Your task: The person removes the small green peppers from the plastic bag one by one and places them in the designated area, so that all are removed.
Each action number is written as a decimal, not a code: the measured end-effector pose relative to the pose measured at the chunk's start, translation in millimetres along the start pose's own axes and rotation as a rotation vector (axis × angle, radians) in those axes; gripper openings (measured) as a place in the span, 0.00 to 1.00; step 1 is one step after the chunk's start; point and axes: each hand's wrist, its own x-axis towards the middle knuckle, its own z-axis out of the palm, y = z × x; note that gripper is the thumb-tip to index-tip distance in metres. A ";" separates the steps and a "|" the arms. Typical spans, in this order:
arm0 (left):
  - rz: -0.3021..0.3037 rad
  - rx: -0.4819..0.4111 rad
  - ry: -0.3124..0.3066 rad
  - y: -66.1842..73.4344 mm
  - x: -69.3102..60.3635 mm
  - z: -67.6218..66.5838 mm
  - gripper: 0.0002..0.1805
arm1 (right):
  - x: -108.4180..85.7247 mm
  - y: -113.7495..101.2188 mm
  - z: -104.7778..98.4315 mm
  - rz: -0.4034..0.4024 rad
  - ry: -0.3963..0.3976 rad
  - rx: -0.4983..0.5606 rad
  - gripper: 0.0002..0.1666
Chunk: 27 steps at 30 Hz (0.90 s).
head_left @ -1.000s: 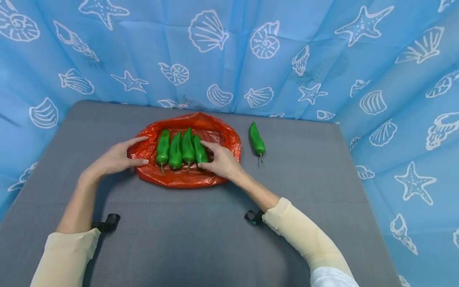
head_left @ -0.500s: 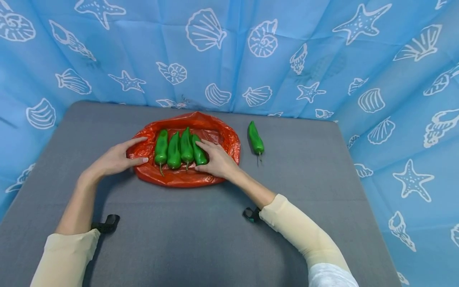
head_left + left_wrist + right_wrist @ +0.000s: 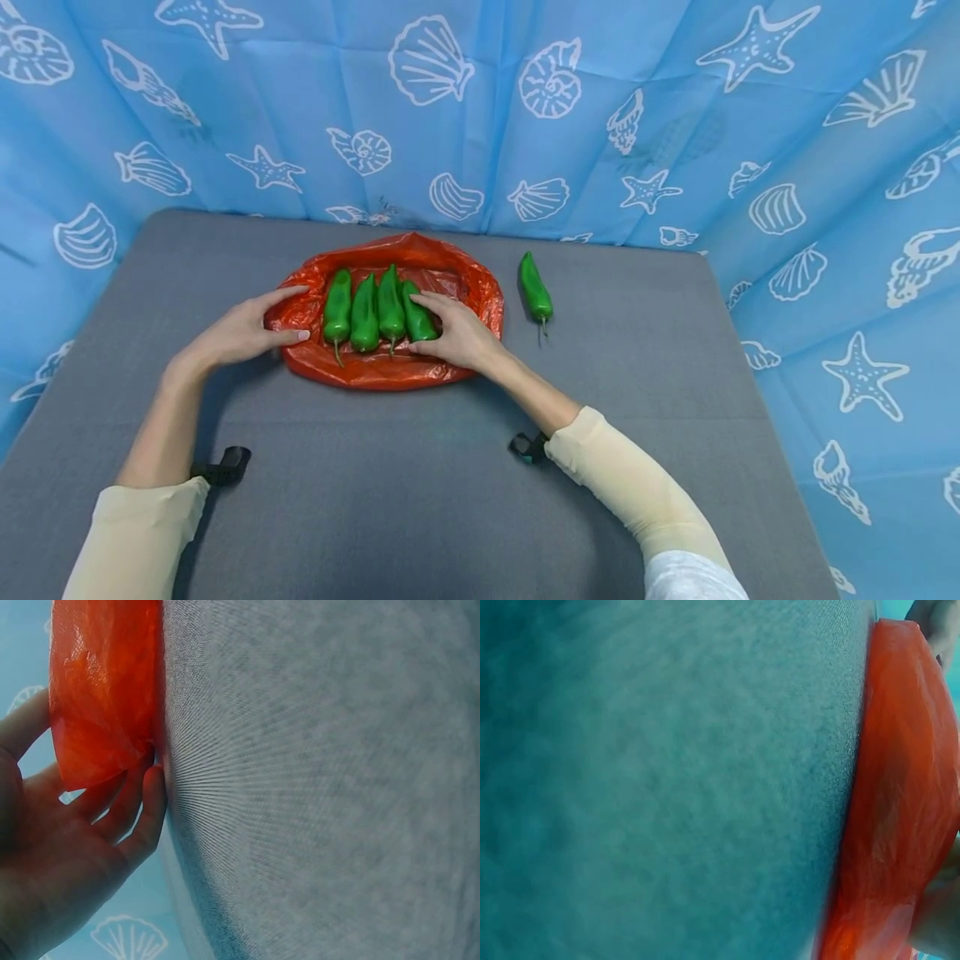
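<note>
In the head view, several long green peppers (image 3: pixel 364 317) lie side by side in a red plastic bag (image 3: pixel 390 379) with its rim rolled open. My right hand (image 3: pixel 465 335) reaches in over the bag's right side and holds the rightmost green pepper (image 3: pixel 418 319) between thumb and fingers. At the bag's left end my left hand (image 3: pixel 243 332) grips the rim, thumb at the near side and fingers at the far side. The left wrist view shows the fingers (image 3: pixel 142 817) curving behind the red plastic. In the right wrist view the bag hides most of the right hand.
One more green pepper (image 3: pixel 536 289) lies on the grey tabletop (image 3: pixel 360 492), right of the bag. A blue curtain (image 3: pixel 480 108) with white shell and starfish prints hangs behind the table and along its sides.
The right thumb and fingers have shifted slightly left with the rightmost pepper, which now leans closer to its neighbour. The left hand and the bag stay in place; the head view shifted slightly.
</note>
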 end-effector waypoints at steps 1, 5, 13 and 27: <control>-0.006 -0.004 -0.004 -0.2 0.0 0.0 0.46 | -0.5 0.3 -0.2 -0.001 0.000 0.006 0.47; -0.009 -0.007 -0.009 -0.7 -0.3 -0.2 0.46 | -2.8 1.3 -1.9 -0.002 0.005 0.031 0.47; -0.008 -0.007 -0.020 -1.1 0.8 -1.5 0.47 | -8.2 3.3 -9.5 -0.029 0.043 0.119 0.46; -0.001 0.002 -0.024 -2.1 0.7 -2.3 0.48 | -18.6 11.6 -25.3 -0.068 0.135 0.215 0.44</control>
